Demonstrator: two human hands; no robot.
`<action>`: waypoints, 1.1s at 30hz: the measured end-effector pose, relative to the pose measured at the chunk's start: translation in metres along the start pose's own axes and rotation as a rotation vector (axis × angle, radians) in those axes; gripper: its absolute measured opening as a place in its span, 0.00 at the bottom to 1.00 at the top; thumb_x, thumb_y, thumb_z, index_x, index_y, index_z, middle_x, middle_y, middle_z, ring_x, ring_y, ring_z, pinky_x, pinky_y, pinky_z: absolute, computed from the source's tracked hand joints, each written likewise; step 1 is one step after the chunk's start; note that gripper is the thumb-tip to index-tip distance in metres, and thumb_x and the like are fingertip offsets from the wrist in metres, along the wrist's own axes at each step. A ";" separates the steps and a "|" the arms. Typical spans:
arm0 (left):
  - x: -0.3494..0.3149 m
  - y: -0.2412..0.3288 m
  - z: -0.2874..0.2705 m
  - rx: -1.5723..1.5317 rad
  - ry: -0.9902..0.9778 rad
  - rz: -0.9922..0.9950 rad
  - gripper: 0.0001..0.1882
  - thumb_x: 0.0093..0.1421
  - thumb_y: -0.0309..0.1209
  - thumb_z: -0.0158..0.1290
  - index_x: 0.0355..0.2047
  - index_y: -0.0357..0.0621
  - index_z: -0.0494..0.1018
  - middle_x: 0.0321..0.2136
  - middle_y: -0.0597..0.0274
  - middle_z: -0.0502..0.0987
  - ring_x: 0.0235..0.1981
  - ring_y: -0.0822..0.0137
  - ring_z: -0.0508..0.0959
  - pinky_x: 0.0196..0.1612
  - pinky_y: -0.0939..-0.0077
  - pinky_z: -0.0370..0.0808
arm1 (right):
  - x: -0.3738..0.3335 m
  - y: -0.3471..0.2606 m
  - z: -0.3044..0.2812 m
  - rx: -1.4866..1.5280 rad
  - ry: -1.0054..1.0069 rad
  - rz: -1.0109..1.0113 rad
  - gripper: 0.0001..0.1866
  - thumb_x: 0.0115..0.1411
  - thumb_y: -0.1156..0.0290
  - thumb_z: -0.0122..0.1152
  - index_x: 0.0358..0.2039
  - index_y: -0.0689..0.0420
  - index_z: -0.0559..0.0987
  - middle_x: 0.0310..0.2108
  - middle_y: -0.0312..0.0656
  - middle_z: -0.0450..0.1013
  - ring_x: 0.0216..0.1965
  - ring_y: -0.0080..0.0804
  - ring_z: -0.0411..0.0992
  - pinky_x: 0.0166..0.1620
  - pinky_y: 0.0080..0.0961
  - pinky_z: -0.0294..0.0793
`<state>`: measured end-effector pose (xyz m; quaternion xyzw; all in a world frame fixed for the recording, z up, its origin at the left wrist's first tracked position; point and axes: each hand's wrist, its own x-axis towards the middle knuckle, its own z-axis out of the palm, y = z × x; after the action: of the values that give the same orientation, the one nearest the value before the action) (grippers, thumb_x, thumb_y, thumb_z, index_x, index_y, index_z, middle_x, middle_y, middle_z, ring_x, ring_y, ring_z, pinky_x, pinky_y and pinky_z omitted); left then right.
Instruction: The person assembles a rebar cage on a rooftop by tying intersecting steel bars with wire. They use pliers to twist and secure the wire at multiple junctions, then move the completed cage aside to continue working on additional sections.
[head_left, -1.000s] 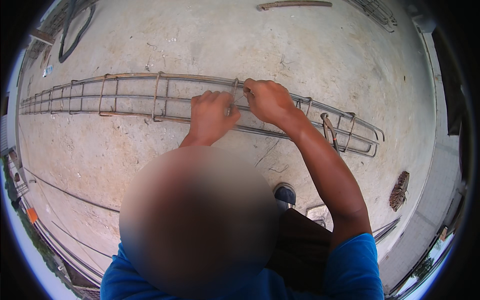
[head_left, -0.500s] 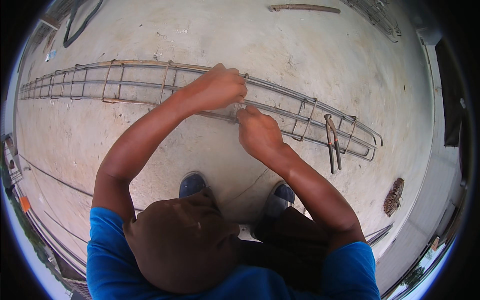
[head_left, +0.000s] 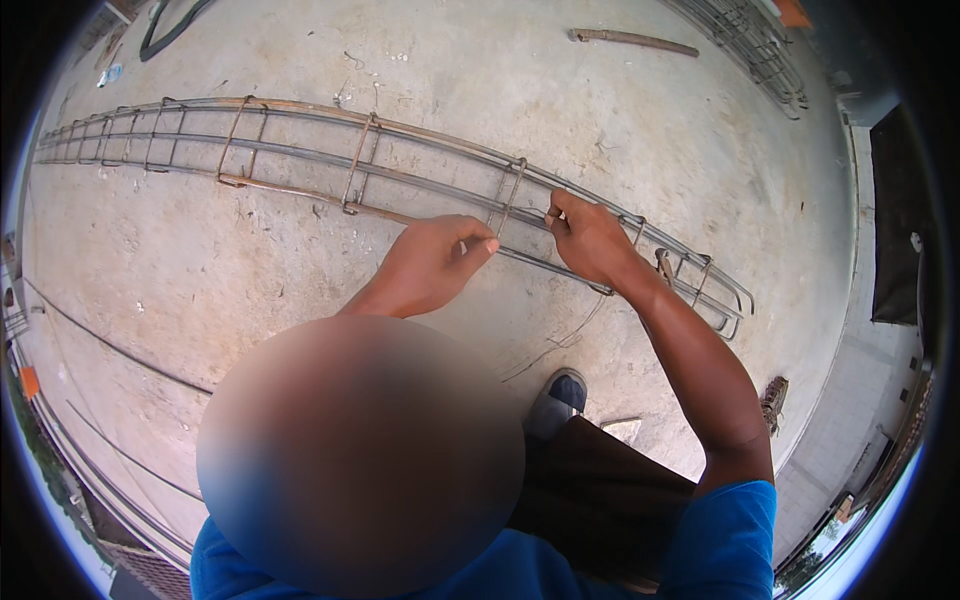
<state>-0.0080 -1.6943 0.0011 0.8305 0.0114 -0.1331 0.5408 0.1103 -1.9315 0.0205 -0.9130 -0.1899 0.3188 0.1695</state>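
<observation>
1. A pale concrete floor (head_left: 230, 280), stained and scattered with small debris, is seen across most of the view; it is bordered at the right by a light grey blockwork strip (head_left: 830, 440).
2. More steel framework (head_left: 745, 55) is laid at the upper right, with a brown rod (head_left: 640, 42) near it and a dark hose (head_left: 165, 35) at the upper left.
3. The right forearm (head_left: 680, 340) is reached up and inward from a blue sleeve (head_left: 725, 535); the left is partly covered by a blur.
4. The right hand (head_left: 592, 242) is held over the cage's middle, fingers curled and thumb drawn in; whether anything is pinched cannot be told.
5. The left hand (head_left: 432, 265) is set at the near side, thumb and forefinger bent together; whether wire is gripped cannot be told.
6. The reinforcement cage (head_left: 300, 152) is laid across the floor beyond the person, rusty brown toward the left, greyer toward its hooked right end.
7. Its long bars are ringed by square stirrups (head_left: 513, 190).
8. Pincers (head_left: 664, 264) are rested on it, partly hidden by the right forearm.
</observation>
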 end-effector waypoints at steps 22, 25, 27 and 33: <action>-0.018 0.071 0.001 0.573 -0.770 -0.140 0.39 0.73 0.55 0.53 0.71 0.37 0.65 0.60 0.41 0.79 0.62 0.43 0.78 0.66 0.56 0.73 | -0.172 0.218 0.045 -0.215 0.527 0.016 0.14 0.66 0.74 0.65 0.49 0.63 0.74 0.41 0.58 0.74 0.46 0.61 0.73 0.50 0.54 0.74; -0.010 0.067 0.075 0.474 -0.728 -0.276 0.48 0.73 0.56 0.53 0.77 0.34 0.50 0.66 0.36 0.72 0.70 0.39 0.70 0.72 0.55 0.68 | -0.170 0.208 0.049 0.225 0.604 0.055 0.10 0.71 0.74 0.58 0.48 0.65 0.71 0.39 0.58 0.73 0.41 0.50 0.73 0.47 0.46 0.74; -0.004 0.066 0.131 0.296 -0.610 -0.294 0.46 0.74 0.54 0.52 0.77 0.33 0.49 0.62 0.36 0.76 0.64 0.42 0.75 0.67 0.56 0.72 | -0.171 0.196 0.042 0.678 0.589 0.144 0.09 0.75 0.71 0.57 0.45 0.64 0.70 0.32 0.49 0.72 0.32 0.38 0.72 0.39 0.40 0.73; 0.059 0.121 0.259 -0.613 -0.020 -0.429 0.20 0.77 0.40 0.49 0.59 0.38 0.66 0.38 0.53 0.83 0.41 0.55 0.84 0.47 0.59 0.80 | -0.157 0.119 -0.075 0.195 0.420 -0.136 0.15 0.67 0.66 0.70 0.31 0.64 0.78 0.28 0.43 0.75 0.29 0.38 0.76 0.34 0.41 0.74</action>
<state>0.0142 -1.9852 -0.0027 0.6072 0.2193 -0.2417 0.7244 0.0728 -2.1206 0.1060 -0.9237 -0.1800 0.1264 0.3136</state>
